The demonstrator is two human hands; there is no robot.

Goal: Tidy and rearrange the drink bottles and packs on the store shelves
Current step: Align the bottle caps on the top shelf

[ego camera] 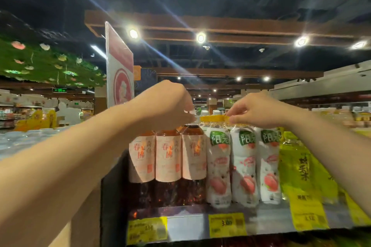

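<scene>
Head view looks up along both forearms to the top shelf (pixel 186 224), where drinks stand upright in a front row by kind. Three dark tea bottles (pixel 168 160) with pale orange labels are at left, touching side by side. Three white peach bottles (pixel 244 166) follow just beside them, and yellow-green bottles (pixel 301 166) run on to the right.

The left hand (pixel 172 104) reaches over the tea bottles with its fingers curled down at the cap of the rightmost one. Something small and white shows at the fingertips, but motion blur hides whether that grip pinches a cap or merely touches it; I cannot tell.

The right hand (pixel 259 110) comes in over the peach bottles, its fingers bent and pinching at the yellow caps (pixel 214 118) of the row. It seems to be grasping a bottle by its top, though the exact cap is not clear.

Holding by the caps makes sense here: the bodies are packed tight, so the tops are the only free place to take hold. The likely aim is to straighten the boundary between tea and peach rows. Yellow price tags (pixel 226 224) line the shelf edge below.
</scene>
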